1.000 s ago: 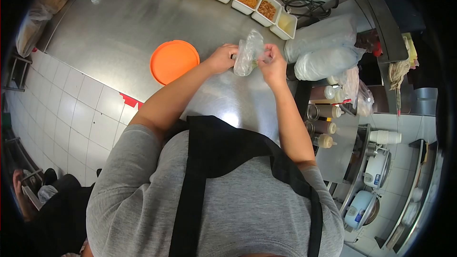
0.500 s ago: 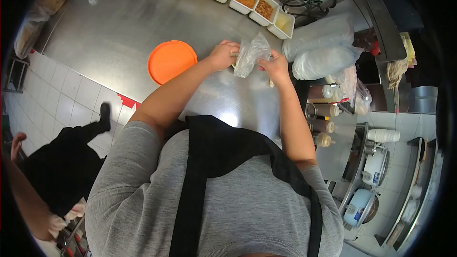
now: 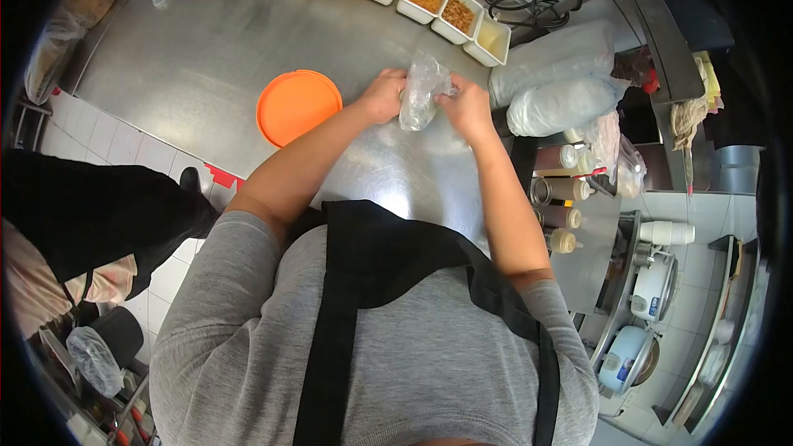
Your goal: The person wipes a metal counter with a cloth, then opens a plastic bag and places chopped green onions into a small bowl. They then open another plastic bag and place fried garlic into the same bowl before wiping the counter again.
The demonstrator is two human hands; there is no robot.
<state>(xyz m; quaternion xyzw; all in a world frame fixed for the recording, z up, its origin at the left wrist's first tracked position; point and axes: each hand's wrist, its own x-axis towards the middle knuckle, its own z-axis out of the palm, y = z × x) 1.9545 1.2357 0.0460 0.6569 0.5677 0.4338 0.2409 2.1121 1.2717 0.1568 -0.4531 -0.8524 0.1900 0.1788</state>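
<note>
From where I stand, the left hand (image 3: 385,97) grips one side of the bag (image 3: 422,96) while the right hand (image 3: 467,109) pinches its other edge; some fingertips are hidden by the plastic. Film this thin would be best handled, I'd judge, with light fingertips, both hands level and a gentle, even pull, as a sharp tug could tear it. The bag is held just above the desk (image 3: 190,58), between the orange disc (image 3: 299,108) and the plastic rolls (image 3: 566,107). It looks clear, crinkled and shiny, taller than wide, bunched near the right fingers; whether anything is inside, I can't tell.
</note>
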